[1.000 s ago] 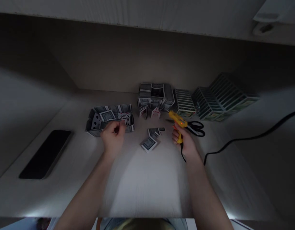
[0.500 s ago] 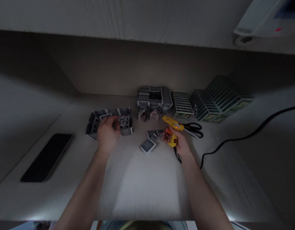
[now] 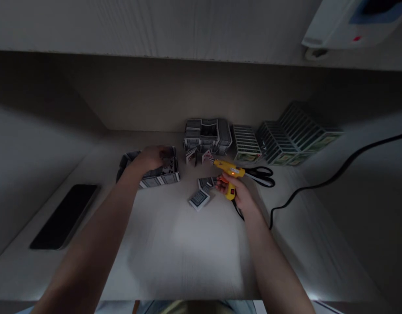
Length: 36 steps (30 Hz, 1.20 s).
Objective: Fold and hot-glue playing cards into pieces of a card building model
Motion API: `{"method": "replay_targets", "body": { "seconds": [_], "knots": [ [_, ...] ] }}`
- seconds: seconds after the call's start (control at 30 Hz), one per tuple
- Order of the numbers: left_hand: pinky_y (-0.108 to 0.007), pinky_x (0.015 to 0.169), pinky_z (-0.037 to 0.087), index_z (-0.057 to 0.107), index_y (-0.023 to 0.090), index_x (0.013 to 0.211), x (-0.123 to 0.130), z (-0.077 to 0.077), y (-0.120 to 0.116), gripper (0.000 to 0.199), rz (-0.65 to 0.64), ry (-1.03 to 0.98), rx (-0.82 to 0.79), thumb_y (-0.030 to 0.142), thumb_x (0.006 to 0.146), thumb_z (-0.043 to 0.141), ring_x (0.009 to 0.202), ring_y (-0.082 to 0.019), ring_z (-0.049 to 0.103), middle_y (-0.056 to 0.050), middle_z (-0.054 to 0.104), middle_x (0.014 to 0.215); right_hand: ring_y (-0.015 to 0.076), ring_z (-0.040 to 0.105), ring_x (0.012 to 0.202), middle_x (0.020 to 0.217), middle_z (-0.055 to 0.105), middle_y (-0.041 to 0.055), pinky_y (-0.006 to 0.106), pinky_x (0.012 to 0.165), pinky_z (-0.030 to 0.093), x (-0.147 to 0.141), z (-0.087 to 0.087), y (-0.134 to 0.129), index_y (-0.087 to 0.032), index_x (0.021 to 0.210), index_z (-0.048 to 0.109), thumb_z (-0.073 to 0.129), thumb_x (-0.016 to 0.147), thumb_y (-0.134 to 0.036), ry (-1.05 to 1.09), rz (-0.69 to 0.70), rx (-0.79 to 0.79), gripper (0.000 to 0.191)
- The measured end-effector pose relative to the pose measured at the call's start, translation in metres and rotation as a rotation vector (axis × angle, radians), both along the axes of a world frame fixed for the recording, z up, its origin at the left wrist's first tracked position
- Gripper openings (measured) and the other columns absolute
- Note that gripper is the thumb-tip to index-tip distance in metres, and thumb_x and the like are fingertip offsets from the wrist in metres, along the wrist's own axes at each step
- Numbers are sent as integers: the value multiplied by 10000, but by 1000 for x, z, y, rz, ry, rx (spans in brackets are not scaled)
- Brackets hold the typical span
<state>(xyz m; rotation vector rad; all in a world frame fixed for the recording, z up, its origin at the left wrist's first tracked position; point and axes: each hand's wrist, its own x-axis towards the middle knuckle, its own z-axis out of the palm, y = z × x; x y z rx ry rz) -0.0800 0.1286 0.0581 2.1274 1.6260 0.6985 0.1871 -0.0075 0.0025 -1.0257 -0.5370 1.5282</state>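
On the pale desk [image 3: 188,253], the card box [image 3: 161,179] is set to the left, with its long side laid from left to right. The left hand [image 3: 151,158] is held right over it, much nearer than the other, with the fingers bent toward the back; whether anything is pinched there cannot be told. The yellow glue gun [image 3: 229,168] is gripped by the right hand [image 3: 238,189], and its tip is pointed left, near a small folded card [image 3: 207,155].
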Motion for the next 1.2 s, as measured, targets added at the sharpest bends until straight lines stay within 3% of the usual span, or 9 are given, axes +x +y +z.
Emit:
{"method": "replay_targets", "body": {
  "seconds": [0.1, 0.17, 0.23, 0.3, 0.4, 0.53, 0.73, 1.03, 1.2],
  "knots": [
    [-289, 672, 453, 677, 207, 920, 0, 9, -1, 351, -136, 177, -116, 178, 572, 702, 729, -193, 606, -65, 696, 868, 126, 598, 623, 698, 637, -10, 268, 636, 529, 0, -1, 2, -187, 815, 611, 710, 637, -247, 65, -18, -37, 212],
    [-281, 725, 446, 658, 202, 962, 6, 17, -7, 265, -145, 181, -60, 245, 707, 599, 797, -176, 597, -62, 678, 949, 125, 599, 620, 700, 645, -7, 269, 631, 527, 1, -3, 3, -182, 821, 617, 719, 630, -238, 104, -25, -39, 225],
    [-276, 751, 438, 638, 191, 974, 20, 24, -16, 249, -142, 207, 131, 274, 781, 505, 844, -172, 588, -61, 661, 974, 125, 600, 623, 709, 650, -5, 274, 638, 525, 2, -4, 4, -179, 813, 622, 721, 632, -237, 127, -27, -45, 214],
    [-271, 731, 442, 621, 198, 989, 38, 27, -23, 256, -175, 257, 188, 289, 786, 494, 845, -176, 596, -57, 659, 960, 123, 599, 623, 711, 649, -9, 278, 645, 523, 3, -5, 5, -184, 795, 625, 719, 633, -238, 136, -27, -53, 194],
    [-315, 672, 455, 643, 184, 922, 65, 26, -28, 310, -132, 493, 97, 411, 729, 560, 832, -253, 611, -109, 663, 900, 127, 598, 617, 711, 647, -11, 285, 647, 524, 4, -7, 5, -195, 777, 630, 711, 638, -238, 142, -28, -61, 166],
    [-336, 653, 466, 631, 161, 975, 85, 23, -25, 313, -123, 619, 37, 350, 740, 545, 846, -293, 623, -150, 664, 910, 124, 593, 615, 706, 642, -9, 283, 645, 528, 5, -9, 6, -200, 764, 641, 705, 645, -231, 142, -29, -59, 138],
    [-366, 686, 472, 631, 125, 1002, 86, 31, -25, 296, -127, 627, 54, 200, 792, 436, 882, -299, 620, -180, 659, 926, 131, 589, 611, 704, 644, 0, 295, 634, 527, 5, -9, 7, -201, 747, 636, 721, 627, -247, 132, -28, -47, 155],
    [-404, 690, 479, 663, 125, 939, 84, 39, -30, 284, -100, 628, 102, 194, 775, 443, 858, -321, 629, -188, 665, 864, 102, 569, 598, 706, 644, -22, 263, 628, 498, 3, -4, 4, -188, 761, 623, 712, 632, -253, 173, -32, -31, 170],
    [-389, 734, 486, 625, 158, 1042, 75, 52, -41, 310, -31, 213, 218, 217, 780, 470, 828, -276, 638, -116, 666, 790, 108, 570, 603, 701, 652, 3, 255, 614, 498, 5, -3, 4, -166, 718, 629, 703, 645, -268, 177, -8, -16, 145]
  ]
}}
